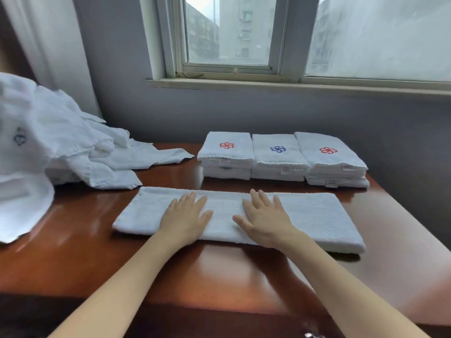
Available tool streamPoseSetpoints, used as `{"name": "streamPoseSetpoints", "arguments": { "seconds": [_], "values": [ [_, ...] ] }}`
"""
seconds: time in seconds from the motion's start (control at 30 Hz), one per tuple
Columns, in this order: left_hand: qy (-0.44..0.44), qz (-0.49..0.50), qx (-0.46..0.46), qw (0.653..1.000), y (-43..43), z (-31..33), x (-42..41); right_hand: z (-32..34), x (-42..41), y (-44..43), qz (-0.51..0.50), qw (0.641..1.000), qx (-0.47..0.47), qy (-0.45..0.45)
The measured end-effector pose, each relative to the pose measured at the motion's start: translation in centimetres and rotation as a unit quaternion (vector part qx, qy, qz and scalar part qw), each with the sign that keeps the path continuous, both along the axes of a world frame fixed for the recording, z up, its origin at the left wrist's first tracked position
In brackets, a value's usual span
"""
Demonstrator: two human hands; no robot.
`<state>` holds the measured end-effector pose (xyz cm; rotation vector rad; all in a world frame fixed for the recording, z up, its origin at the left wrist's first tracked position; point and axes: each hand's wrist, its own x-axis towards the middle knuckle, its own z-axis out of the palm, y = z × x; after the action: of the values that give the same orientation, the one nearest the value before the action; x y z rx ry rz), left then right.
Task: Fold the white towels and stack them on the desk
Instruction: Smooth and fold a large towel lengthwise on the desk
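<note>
Both hands, left [186, 214] and right [264, 217], lie flat with fingers straight on the long folded towel [324, 219] on the glossy wooden desk [73, 252]; beyond them, three folded stacks [280, 157] under a window [231, 32].

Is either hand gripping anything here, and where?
Nothing is gripped. Left hand and right hand lie flat on the middle of the long folded towel.

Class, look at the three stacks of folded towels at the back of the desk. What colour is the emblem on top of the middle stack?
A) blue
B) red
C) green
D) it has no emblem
A: the middle stack carries a blue emblem on its top towel, while the stack to its left and the stack to its right bear red ones.
</note>
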<state>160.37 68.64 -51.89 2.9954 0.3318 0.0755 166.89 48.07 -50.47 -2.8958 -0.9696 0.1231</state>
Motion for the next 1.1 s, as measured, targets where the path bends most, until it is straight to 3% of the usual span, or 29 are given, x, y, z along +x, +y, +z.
{"name": "streamPoseSetpoints", "arguments": {
  "seconds": [0.37, 0.67, 0.97, 1.1],
  "values": [
    [-0.008, 0.105, 0.005, 0.994, 8.0, -0.6, -3.7, -0.6, -2.6, 12.1, 0.104, 0.988, 0.111, 0.025],
    [-0.082, 0.233, -0.096, 0.964, 11.1, -1.5, -4.7, -2.2, -2.6, 13.4, 0.118, 0.988, 0.097, -0.018],
    [-0.190, 0.226, -0.147, 0.944, 11.2, -2.0, -4.8, -2.7, -2.6, 13.4, 0.119, 0.985, 0.117, -0.043],
    [-0.263, 0.214, -0.241, 0.909, 10.7, -1.1, -5.5, -2.7, -2.7, 13.3, 0.121, 0.977, 0.168, -0.057]
  ]
}}
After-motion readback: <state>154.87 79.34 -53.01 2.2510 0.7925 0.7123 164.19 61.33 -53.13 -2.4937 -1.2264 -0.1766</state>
